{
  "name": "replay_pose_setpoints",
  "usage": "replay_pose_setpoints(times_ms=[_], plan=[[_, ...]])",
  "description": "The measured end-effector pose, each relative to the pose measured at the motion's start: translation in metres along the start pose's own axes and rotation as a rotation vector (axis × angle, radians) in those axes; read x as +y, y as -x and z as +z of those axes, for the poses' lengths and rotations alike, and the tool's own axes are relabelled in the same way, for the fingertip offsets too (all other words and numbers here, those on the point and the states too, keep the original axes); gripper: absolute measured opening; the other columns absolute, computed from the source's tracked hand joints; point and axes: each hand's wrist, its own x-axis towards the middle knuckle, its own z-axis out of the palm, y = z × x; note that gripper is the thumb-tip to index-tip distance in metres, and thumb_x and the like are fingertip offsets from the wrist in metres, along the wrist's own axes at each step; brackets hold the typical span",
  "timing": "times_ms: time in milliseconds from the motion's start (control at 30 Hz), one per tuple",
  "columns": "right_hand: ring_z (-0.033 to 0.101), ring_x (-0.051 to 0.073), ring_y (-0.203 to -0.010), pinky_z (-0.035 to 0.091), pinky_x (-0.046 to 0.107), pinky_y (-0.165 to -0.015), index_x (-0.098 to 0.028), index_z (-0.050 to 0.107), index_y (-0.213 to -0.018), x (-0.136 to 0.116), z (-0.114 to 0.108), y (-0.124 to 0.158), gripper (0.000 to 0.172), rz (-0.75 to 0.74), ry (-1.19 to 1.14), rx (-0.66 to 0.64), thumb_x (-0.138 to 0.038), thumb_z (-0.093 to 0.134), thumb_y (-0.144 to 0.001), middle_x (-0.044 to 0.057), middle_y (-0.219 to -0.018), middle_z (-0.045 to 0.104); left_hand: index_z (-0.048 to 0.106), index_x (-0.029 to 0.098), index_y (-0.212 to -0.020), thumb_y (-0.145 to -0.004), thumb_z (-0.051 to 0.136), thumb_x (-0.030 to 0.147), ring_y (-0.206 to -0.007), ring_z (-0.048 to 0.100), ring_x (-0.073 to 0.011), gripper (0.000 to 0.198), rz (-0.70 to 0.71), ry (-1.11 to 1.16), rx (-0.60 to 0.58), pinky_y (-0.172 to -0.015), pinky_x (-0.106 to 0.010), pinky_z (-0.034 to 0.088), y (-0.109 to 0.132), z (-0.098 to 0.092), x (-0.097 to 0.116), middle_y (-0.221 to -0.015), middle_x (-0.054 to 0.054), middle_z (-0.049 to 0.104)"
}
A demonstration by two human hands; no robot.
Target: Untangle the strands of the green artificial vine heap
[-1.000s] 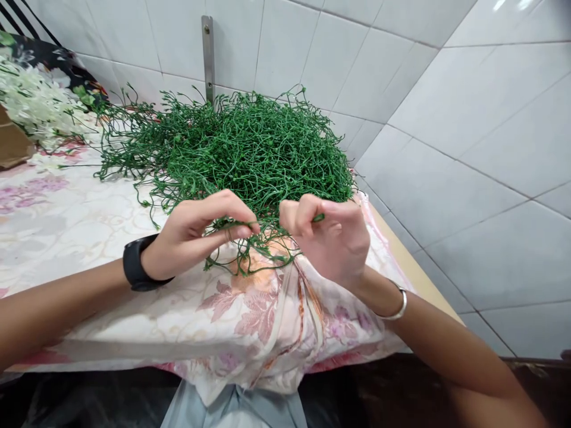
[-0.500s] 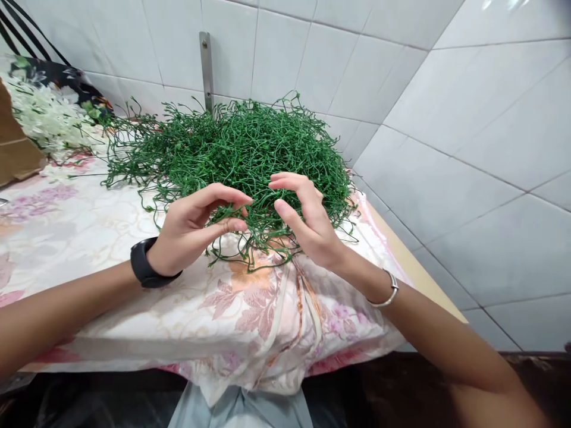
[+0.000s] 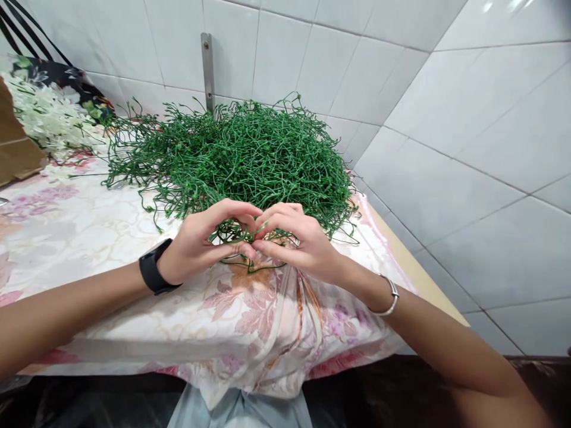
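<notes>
Thin green artificial flower stems lie in a large tangled pile [image 3: 267, 148] on a cloth-covered table. At its near edge, my left hand [image 3: 203, 241] curves with thumb and fingers closed around a green stem [image 3: 238, 233]. My right hand [image 3: 303, 241] meets it from the right, fingertips against the left fingertips, pinching at the same stem. Part of the stem is hidden behind the fingers. Several loose stems hang just below and behind both hands. A black band [image 3: 156, 267] is on my left wrist and a silver bracelet [image 3: 392, 294] on my right.
White artificial flowers [image 3: 49, 116] lie at the far left, beside brown cardboard [image 3: 15, 139] and a dark floral bag [image 3: 89, 89]. A metal strip [image 3: 207, 71] stands against the tiled wall [image 3: 285, 47]. The floral cloth [image 3: 102, 238] hangs bunched over the table's front edge.
My hands were apart and have come together at the fingertips. The right hand moved down and left, the left hand slightly right and down. The pile looks the same.
</notes>
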Motion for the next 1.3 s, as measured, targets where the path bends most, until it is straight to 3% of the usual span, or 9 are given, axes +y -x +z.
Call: replay_pose_setpoints(times_ms=[133,233,433,633,767,1067,1300], plan=[[0.052,0.013,-0.088,0.029,0.032,-0.081,-0.016,0.052,-0.075,0.0,0.0,0.001,0.005,-0.03,0.049,0.034,-0.02,0.051,-0.078,0.003,-0.09,0.06,0.046,0.016,-0.109,-0.068,0.064,0.02,-0.082,0.055,-0.0132,0.044,-0.011,-0.016,-0.001,-0.074,-0.025,0.045,-0.001,-0.001,0.0,-0.086,-0.004,0.058],[0.052,0.012,-0.089,0.032,0.031,-0.081,-0.015,0.047,-0.071,0.001,0.0,0.002,0.006,-0.064,0.067,0.049,-0.015,0.049,-0.077,0.004,-0.092,0.06,0.051,0.015,-0.098,-0.069,0.064,0.022,-0.079,0.055,-0.0122,0.033,-0.014,-0.096,0.011,-0.07,-0.024,0.045,-0.002,-0.001,0.001,-0.085,-0.004,0.057],[0.052,0.011,-0.074,0.037,0.03,-0.076,-0.017,0.039,-0.067,0.005,0.004,0.004,0.012,-0.131,0.168,0.052,-0.012,0.046,-0.076,0.003,-0.077,0.058,0.052,0.014,-0.084,-0.073,0.059,0.02,-0.076,0.051,-0.0107,0.015,-0.021,-0.209,-0.056,-0.067,-0.023,0.043,-0.004,-0.002,0.005,-0.08,-0.003,0.057],[0.051,0.012,-0.079,0.036,0.03,-0.076,-0.016,0.041,-0.075,0.009,0.003,0.003,0.006,-0.153,0.225,0.042,-0.013,0.044,-0.08,0.004,-0.082,0.056,0.052,0.014,-0.093,-0.075,0.057,0.022,-0.074,0.05,-0.01,0.021,-0.042,-0.262,-0.106,-0.066,-0.022,0.041,-0.006,-0.004,0.007,-0.081,-0.003,0.056],[0.05,0.012,-0.078,0.036,0.031,-0.075,-0.016,0.041,-0.076,0.012,0.004,0.004,0.007,-0.136,0.233,-0.002,-0.014,0.042,-0.082,0.004,-0.078,0.055,0.051,0.018,-0.105,-0.079,0.05,0.018,-0.075,0.049,-0.0116,0.026,0.043,-0.331,-0.15,-0.067,-0.025,0.04,-0.006,-0.004,0.006,-0.081,-0.003,0.057],[0.05,0.011,-0.076,0.038,0.03,-0.076,-0.016,0.04,-0.075,0.012,0.005,0.004,0.007,-0.131,0.222,0.039,-0.014,0.041,-0.082,0.004,-0.078,0.055,0.055,0.013,-0.099,-0.077,0.053,0.015,-0.076,0.049,-0.0138,0.022,0.212,-0.545,-0.092,-0.068,-0.027,0.042,-0.005,-0.002,0.004,-0.081,-0.007,0.058],[0.051,0.011,-0.074,0.037,0.028,-0.075,-0.015,0.042,-0.076,0.012,0.006,0.004,0.007,-0.107,0.226,0.069,-0.014,0.041,-0.083,0.003,-0.075,0.055,0.055,0.012,-0.095,-0.077,0.054,0.017,-0.076,0.048,-0.0147,0.019,0.21,-0.644,-0.094,-0.067,-0.027,0.042,-0.006,-0.006,0.0,-0.081,-0.007,0.058]])
